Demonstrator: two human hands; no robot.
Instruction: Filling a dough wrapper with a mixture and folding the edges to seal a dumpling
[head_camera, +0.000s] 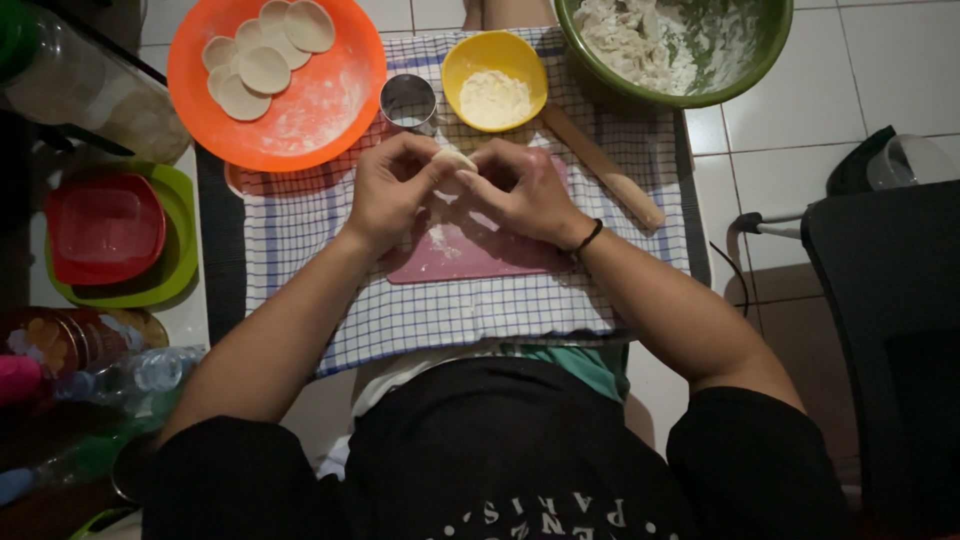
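My left hand (390, 190) and my right hand (525, 195) meet over a pink cutting board (460, 255). Both pinch a small pale piece of dough (455, 160) between their fingertips. The board lies on a blue-and-white checked cloth (450, 310). Just beyond my hands stand a round metal cutter (408, 102) and a yellow bowl of flour (494, 66). A wooden rolling pin (605, 170) lies right of my right hand.
An orange plate (320, 100) with several flat dough discs (262, 55) sits at the far left. A green bowl (765, 50) holding dough and flour is at the far right. Red and green containers (105, 235), bottles and jars crowd the left edge. A dark chair (890, 330) stands right.
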